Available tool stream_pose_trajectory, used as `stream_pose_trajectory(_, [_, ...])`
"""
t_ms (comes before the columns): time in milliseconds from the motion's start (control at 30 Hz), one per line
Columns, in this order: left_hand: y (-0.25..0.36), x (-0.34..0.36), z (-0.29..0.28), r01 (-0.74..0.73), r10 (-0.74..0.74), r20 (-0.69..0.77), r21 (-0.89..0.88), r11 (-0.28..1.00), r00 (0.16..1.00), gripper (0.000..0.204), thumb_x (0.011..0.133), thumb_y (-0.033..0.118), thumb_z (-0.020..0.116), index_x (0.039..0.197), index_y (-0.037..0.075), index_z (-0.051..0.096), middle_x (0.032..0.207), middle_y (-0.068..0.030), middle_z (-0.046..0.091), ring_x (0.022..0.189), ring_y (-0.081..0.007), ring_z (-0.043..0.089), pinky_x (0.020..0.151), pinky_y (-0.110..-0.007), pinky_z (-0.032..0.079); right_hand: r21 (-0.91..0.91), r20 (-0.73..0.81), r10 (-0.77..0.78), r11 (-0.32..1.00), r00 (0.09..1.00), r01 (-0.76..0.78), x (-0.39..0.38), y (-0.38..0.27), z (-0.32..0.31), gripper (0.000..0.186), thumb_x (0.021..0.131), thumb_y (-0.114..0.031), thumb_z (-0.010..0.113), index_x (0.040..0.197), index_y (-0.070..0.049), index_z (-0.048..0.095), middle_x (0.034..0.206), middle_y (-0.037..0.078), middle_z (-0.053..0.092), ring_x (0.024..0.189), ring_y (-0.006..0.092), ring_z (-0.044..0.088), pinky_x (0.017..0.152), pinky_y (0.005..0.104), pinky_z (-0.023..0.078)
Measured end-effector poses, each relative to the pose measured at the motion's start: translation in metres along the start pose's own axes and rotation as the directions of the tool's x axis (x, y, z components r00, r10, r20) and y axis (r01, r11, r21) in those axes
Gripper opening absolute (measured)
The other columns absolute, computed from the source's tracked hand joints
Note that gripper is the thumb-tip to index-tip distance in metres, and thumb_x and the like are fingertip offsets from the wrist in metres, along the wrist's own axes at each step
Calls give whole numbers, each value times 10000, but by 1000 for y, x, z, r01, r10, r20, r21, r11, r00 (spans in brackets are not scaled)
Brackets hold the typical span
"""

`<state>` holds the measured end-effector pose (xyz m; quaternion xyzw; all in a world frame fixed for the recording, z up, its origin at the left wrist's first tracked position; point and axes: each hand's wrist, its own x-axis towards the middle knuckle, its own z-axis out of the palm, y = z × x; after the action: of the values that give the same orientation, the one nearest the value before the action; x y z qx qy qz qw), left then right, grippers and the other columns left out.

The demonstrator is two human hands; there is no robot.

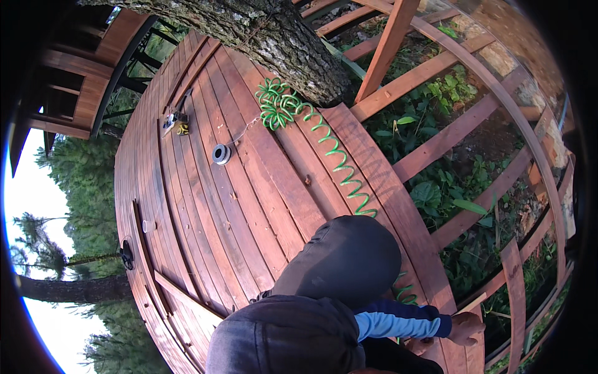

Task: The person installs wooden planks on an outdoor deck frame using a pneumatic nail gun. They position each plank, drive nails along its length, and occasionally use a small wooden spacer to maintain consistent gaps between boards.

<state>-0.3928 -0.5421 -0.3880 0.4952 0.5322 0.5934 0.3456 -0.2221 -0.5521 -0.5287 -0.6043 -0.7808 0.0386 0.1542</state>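
My left hand [464,328], in a light and dark blue sleeve, reaches to the right over the edge of the wooden deck [367,146]. Its fingers are curled, touching the deck's edge boards beside a thin pale wood strip [471,303]; what they grip is not clear. My right hand [418,345] is low in the head view, mostly hidden behind a dark shape, with only some curled fingers showing. A green coiled air hose [339,159] runs along the deck edge, passes behind my dark-trousered knee [355,249], and reappears close to my hands.
A thick tree trunk [293,53] rises through the deck's far edge. On the right, open wooden framing [461,124] stands over plants and soil. A wire spool [220,154], a small yellow-and-black tool [180,124], a clear cup [148,226] and a loose batten [187,296] lie about the deck.
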Motion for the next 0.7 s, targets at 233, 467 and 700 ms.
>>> stream_pose_trajectory(233, [32,15,8,-144,143,167,-6,990,976,379,691,333,685,904,39,576,811,-179,585,789,-379,571,702,-472,444,29,1,12,999,1000,-12,-1,-3,5,319,903,-276,511,1039,9,558,958,204,577,909,381,535,804,469,417])
stream_pose_trajectory(467, [137,99,-36,-684,662,227,24,729,714,362,738,437,667,815,88,606,726,-105,593,716,-332,589,603,-431,449,75,-5,18,997,1000,-18,-5,-6,12,318,907,-275,504,1037,10,557,956,206,576,907,383,535,801,470,417])
stream_pose_trajectory(700, [228,85,-138,-740,667,418,19,673,617,372,679,431,696,729,78,591,681,-98,578,643,-332,573,541,-418,428,127,-8,70,990,998,-68,-7,-9,21,316,911,-274,497,1034,11,556,955,209,575,905,385,534,799,471,416])
